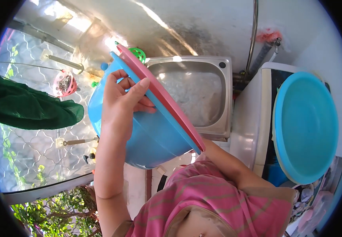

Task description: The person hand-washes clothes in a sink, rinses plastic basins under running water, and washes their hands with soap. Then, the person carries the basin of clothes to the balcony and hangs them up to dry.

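A blue plastic basin [156, 136] is tilted on its side before me, with a pink plastic basin [165, 91] nested in its mouth. My left hand [126, 93] grips the blue basin near its rim, the thumb lying against the rim and the fingers bent over the blue wall. My right forearm [230, 163] reaches to the lower end of the two rims. The right hand there is almost wholly hidden behind the basins, so its grip does not show. Beyond the basins sits a stainless steel sink [227, 112].
To the right, a turquoise basin [307, 127] rests on a white appliance [248, 121]. A green perforated basket [137, 54] stands by the sink's corner. At left, dark green cloth [34, 102] and a pink basket [65, 83] hang before a window grille [37, 148].
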A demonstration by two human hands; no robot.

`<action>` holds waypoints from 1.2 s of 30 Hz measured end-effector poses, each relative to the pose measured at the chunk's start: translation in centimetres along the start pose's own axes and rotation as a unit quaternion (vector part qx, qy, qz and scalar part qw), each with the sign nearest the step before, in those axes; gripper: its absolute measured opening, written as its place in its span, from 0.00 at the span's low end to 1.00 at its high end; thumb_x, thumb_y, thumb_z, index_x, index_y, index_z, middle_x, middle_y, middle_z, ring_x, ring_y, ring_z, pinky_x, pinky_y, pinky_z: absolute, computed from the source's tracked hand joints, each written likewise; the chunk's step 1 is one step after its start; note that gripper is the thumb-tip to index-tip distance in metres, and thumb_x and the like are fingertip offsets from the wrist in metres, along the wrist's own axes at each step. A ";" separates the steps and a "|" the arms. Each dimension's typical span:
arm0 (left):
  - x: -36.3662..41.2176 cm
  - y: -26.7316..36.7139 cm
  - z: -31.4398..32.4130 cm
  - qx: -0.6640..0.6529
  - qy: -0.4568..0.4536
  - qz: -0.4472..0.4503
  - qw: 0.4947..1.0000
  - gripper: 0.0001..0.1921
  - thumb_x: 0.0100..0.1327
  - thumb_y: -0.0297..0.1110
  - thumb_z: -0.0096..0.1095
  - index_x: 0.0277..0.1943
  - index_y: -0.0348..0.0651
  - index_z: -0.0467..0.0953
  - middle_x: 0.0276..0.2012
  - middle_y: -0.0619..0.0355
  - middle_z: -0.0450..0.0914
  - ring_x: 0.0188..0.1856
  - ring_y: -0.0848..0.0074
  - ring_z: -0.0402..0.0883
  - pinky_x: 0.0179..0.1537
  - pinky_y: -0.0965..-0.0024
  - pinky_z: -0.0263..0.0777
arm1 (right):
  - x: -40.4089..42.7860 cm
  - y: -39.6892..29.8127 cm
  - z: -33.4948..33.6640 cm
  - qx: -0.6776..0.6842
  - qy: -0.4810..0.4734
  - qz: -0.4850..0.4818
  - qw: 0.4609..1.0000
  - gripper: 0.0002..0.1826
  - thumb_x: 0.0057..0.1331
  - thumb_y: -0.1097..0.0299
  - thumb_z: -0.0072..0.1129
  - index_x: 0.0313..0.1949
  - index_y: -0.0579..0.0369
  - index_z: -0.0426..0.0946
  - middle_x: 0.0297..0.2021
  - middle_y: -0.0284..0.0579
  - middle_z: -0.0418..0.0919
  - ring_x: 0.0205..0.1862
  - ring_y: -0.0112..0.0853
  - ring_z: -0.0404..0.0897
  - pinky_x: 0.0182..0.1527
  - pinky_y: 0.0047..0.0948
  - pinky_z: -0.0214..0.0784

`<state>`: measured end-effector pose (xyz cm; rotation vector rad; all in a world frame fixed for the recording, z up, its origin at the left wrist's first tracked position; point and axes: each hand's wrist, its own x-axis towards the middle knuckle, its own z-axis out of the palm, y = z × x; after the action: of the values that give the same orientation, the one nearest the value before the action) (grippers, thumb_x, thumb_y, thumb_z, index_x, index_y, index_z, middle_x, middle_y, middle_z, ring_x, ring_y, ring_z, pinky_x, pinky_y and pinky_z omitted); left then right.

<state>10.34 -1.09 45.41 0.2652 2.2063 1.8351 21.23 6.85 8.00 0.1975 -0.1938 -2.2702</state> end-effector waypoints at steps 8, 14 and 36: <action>-4.4 -8.6 -9.9 -0.128 0.085 -0.136 0.979 0.19 0.64 0.45 0.51 0.46 0.35 0.64 0.31 0.54 0.77 0.19 0.75 0.77 0.19 0.76 0.73 | -11.6 -6.8 5.7 -0.194 0.428 -0.172 0.866 0.27 0.52 0.66 0.56 0.51 0.64 0.68 0.43 0.51 0.77 0.42 0.38 0.78 0.46 0.35 0.72; -3.3 -24.1 -13.1 -0.018 0.118 -0.278 0.953 0.22 0.63 0.48 0.54 0.50 0.37 0.67 0.34 0.57 0.76 0.28 0.78 0.77 0.29 0.75 0.73 | -11.9 -7.4 10.6 -0.440 0.488 -0.318 0.684 0.23 0.51 0.68 0.57 0.47 0.66 0.72 0.37 0.47 0.78 0.39 0.32 0.77 0.39 0.30 0.69; 31.2 -41.5 -16.9 0.433 0.082 0.235 0.866 0.14 0.59 0.36 0.53 0.44 0.38 0.73 0.41 0.43 0.75 0.43 0.49 0.74 0.43 0.53 0.68 | -12.1 -19.5 11.2 -0.604 0.578 -0.246 0.490 0.24 0.52 0.65 0.59 0.48 0.61 0.72 0.38 0.45 0.79 0.37 0.32 0.78 0.42 0.30 0.70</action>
<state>-23.52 -15.23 4.97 0.9033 3.1757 0.8830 12.39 29.45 15.85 0.9888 2.3036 -1.6398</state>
